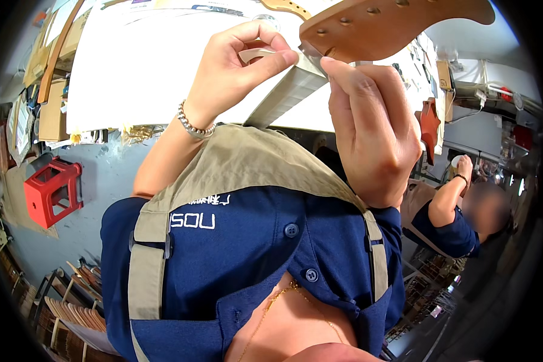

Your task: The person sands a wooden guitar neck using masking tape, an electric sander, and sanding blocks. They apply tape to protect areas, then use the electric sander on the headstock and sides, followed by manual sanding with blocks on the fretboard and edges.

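Observation:
A wooden guitar neck runs away from my apron, its brown headstock with a row of round holes at the far right. Pale tape-like strips cover the face of the neck. My left hand pinches a strip of pale tape between thumb and fingers, its free end curling back toward the palm. Opposite it, my right hand is closed in a pinch at the neck's edge, just below the headstock. Whatever lies between its fingertips is hidden.
The neck lies over a white-topped table. Another headstock rests at its far edge. A reddish-brown piece is at the right edge. On the floor at left stands a red stool. A co-worker is at the right.

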